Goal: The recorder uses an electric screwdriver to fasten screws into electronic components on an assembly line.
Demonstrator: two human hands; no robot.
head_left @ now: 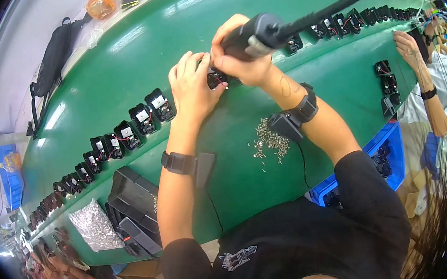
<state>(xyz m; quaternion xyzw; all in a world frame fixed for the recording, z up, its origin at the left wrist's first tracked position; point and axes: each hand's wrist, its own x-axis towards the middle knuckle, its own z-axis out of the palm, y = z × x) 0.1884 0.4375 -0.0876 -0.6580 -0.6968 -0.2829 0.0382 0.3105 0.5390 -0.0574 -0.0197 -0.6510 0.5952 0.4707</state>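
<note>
My right hand [243, 67] is closed round a black corded electric screwdriver [250, 37], whose thick cable runs off to the upper right. Its tip is hidden behind my hand. Thumb and fingers of my left hand [191, 85] grip a small black plastic housing [217, 79] with thin wires, directly beneath the screwdriver hand. Most of that housing is covered by my hands. Similar open black housings [144, 118] with silvery parts and red wires stand in a row on both sides. A loose pile of small screws [271, 141] lies nearer to me.
On the green bench [240, 192] at left lie a clear bag of small metal parts [95, 226] and a black tray [134, 195]. A blue crate [393, 146] with black parts sits at the right edge. Beside it, a co-worker's arm [417, 62] rests on the bench.
</note>
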